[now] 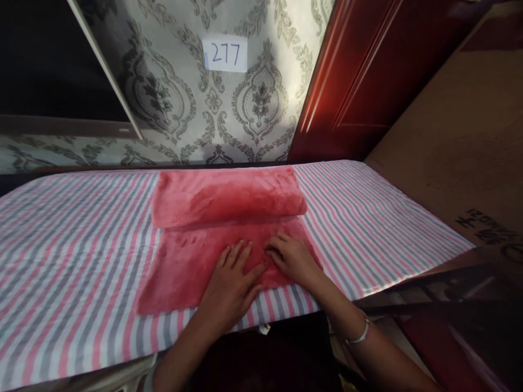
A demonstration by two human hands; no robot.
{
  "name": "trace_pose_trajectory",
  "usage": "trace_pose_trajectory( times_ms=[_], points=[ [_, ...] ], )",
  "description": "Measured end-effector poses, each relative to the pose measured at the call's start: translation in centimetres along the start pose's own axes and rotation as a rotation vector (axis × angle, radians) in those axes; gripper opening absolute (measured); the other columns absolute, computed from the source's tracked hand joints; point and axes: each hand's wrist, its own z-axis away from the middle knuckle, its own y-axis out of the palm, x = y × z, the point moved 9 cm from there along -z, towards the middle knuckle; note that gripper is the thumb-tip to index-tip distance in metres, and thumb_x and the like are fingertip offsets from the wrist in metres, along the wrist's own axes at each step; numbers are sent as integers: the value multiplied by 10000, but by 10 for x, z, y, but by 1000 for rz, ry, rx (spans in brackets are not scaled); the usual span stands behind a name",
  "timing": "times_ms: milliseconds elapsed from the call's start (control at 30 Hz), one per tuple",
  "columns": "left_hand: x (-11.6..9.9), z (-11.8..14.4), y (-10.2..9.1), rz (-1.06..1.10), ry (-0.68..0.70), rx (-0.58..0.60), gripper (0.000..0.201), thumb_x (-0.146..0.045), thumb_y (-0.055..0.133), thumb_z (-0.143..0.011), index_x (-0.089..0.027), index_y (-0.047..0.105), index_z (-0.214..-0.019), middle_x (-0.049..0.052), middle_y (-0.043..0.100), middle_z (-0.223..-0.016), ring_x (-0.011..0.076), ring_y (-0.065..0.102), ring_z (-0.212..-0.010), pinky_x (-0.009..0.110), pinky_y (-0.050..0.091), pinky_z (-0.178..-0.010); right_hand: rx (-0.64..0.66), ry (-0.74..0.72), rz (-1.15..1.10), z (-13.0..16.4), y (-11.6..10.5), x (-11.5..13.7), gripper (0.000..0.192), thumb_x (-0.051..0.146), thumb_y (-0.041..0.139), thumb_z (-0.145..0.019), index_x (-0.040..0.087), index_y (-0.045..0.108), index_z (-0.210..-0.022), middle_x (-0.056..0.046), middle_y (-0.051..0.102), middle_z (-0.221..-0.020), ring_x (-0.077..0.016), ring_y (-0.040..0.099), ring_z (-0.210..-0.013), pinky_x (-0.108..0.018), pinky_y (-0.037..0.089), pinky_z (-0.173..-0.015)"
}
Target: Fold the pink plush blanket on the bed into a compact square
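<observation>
A red fluffy towel point(212, 218) lies on a table covered with a pink, grey and white striped cloth point(73, 245). The towel's far part is folded over into a thick band point(226, 193); its near part lies flat. My left hand point(231, 283) rests palm down on the near flat part, fingers spread. My right hand point(292, 258) presses flat on the towel just beside it, fingers pointing left, almost touching the left hand. A bracelet point(359, 333) sits on my right wrist. Neither hand grips anything.
A patterned wallpaper wall point(183, 98) with a paper label reading 277 point(225, 53) stands behind the table. A dark red door point(368, 76) is at the back right, brown cardboard point(457, 141) to the right, a dark window point(49, 60) at the left.
</observation>
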Motion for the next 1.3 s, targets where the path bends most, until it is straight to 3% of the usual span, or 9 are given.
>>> trace_pose_trajectory(
  times_ms=[233, 433, 700, 833, 900, 1000, 1100, 1200, 1300],
  points=[
    [2, 1, 2, 0, -8, -12, 425, -367, 650, -906, -332, 630, -1329, 135, 485, -1523, 353, 427, -1415, 589, 402, -1111, -84, 18, -28, 1, -2, -3, 127, 98, 507, -888, 200, 579, -860, -34, 614, -826, -180, 576, -743, -292, 423, -672],
    [1, 1, 1, 17, -5, -7, 426, -377, 634, -915, -322, 623, -1338, 136, 495, -1514, 352, 430, -1412, 593, 409, -1105, -172, 37, -178, 4, -12, -8, 128, 137, 514, -892, 205, 615, -931, -28, 668, -841, -172, 614, -748, -292, 465, -687],
    [3, 2, 3, 37, -10, -21, 495, -382, 624, -923, -335, 558, -1410, 115, 458, -1551, 342, 424, -1418, 581, 392, -1127, -57, -54, -197, 7, -7, 6, 122, 160, 549, -906, 207, 653, -863, -36, 623, -860, -169, 606, -765, -298, 479, -686],
    [0, 2, 0, 36, 20, -18, 481, -372, 621, -926, -322, 564, -1401, 126, 475, -1538, 340, 430, -1421, 584, 403, -1120, -190, -40, -263, 11, -23, 7, 141, 192, 533, -936, 220, 644, -853, -29, 638, -807, -180, 621, -756, -307, 498, -678],
    [0, 5, -8, 37, 64, -6, 446, -361, 570, -955, -295, 564, -1396, 121, 506, -1516, 307, 466, -1402, 558, 414, -1125, -290, -8, -191, 18, -33, 5, 172, 205, 494, -965, 223, 663, -941, -54, 662, -863, -200, 642, -821, -335, 524, -727],
    [20, 19, -30, 7, 31, -41, 418, -348, 462, -997, -269, 562, -1395, 103, 582, -1449, 272, 542, -1336, 539, 393, -1154, -299, 12, 30, 31, -33, 3, 303, 286, 494, -987, 217, 626, -1251, -135, 661, -1210, -284, 606, -1158, -480, 498, -973],
    [66, 42, -49, -121, -160, -79, 457, -402, 429, -992, -267, 554, -1410, 119, 578, -1450, 332, 521, -1352, 616, 344, -1159, -164, 32, 221, 42, -18, -6, 519, 389, 526, -984, 232, 467, -1475, -153, 481, -1516, -364, 369, -1438, -636, 344, -1108],
    [101, 68, -47, -207, -290, -42, 548, -484, 408, -983, -253, 476, -1475, 136, 474, -1541, 386, 401, -1436, 663, 372, -1109, -111, 48, 264, 49, -8, -15, 561, 422, 511, -994, 279, 402, -1525, -115, 402, -1587, -362, 259, -1499, -652, 318, -1120],
    [115, 89, -44, -168, -309, -40, 564, -484, 407, -983, -249, 436, -1494, 124, 400, -1592, 370, 350, -1469, 606, 417, -1102, -174, 47, 188, 53, -12, -21, 539, 425, 486, -1007, 281, 411, -1521, -106, 395, -1590, -333, 277, -1497, -607, 331, -1141]
  ],
)
